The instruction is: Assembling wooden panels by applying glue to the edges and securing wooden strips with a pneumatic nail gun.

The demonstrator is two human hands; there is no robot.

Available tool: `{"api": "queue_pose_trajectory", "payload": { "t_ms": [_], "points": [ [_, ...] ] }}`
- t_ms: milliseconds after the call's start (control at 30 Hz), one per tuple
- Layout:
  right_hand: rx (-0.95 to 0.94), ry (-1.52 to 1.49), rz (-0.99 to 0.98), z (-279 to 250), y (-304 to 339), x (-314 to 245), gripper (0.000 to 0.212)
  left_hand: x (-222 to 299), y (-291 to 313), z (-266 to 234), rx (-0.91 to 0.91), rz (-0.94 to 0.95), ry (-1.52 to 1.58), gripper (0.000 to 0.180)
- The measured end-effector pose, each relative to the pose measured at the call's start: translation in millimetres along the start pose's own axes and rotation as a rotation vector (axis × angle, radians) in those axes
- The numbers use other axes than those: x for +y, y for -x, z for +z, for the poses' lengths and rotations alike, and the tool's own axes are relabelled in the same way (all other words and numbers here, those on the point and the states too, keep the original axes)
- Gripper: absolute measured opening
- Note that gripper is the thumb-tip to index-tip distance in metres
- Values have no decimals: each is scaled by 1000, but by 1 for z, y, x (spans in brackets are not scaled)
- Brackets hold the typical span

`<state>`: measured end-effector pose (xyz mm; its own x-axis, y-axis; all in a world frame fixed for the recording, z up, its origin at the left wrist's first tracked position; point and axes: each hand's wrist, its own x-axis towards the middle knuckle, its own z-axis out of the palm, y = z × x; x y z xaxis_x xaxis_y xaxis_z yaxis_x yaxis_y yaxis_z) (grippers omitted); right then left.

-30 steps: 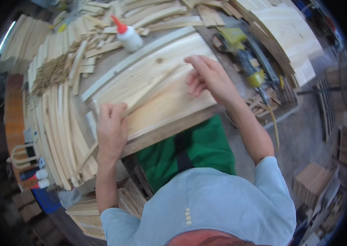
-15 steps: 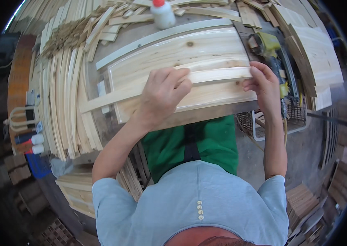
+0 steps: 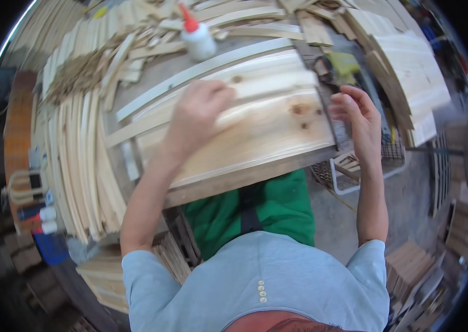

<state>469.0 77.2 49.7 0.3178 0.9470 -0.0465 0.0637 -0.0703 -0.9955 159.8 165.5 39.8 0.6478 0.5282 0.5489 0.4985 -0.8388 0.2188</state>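
Slat position: The wooden slat is laid lengthwise across the knotted wood panel, its left end projecting past the panel's left edge; the panel is supported on the worktop.
Left hand: The left hand is curled over the slat near mid-length, fingers drawn in; exact finger contact is obscured by blur.
Right hand: The right hand is held partly open beyond the slat's right end, fingers bent, thumb parted; nothing is seen gripped.
Slat weight: Judged light; one hand should be sufficient for support.
Slat stiffness: Judged firm along its length, with some spring expected across its thin section.
Slat surface: Bare wood; little slipperiness is expected. Splinters should be allowed for at the edges.
Slat fragility: Judged low in normal handling; cracking could be caused by sharp bending.
Slat hold points: One hand is best placed near mid-length, the other at the right end, with the long edges pinched.
Bottle markings: No legible writing is shown on the red-capped squeeze bottle.
Slat and panel markings: Knots are visible on the panel; no brand or label can be made out on either part.
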Motion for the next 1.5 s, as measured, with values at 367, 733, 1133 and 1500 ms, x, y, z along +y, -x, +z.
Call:
{"api": "queue_pose_trajectory", "payload": {
  "t_ms": [367,733,1133,1500],
  "points": [
    [151,819,-327,-42,-20,12,32,-48,-33,56,-13,-111,-42,16],
    [77,1027,-200,-38,-32,13,50,-45,-34,67,-18,-162,-54,17],
    [48,1218,-236,-36,-56,15,61,-56,-34,76,34,-134,44,15],
    [-88,681,27,-2,-57,-97,34,-68,-24,86,63,-174,60,21]
  ]
}}
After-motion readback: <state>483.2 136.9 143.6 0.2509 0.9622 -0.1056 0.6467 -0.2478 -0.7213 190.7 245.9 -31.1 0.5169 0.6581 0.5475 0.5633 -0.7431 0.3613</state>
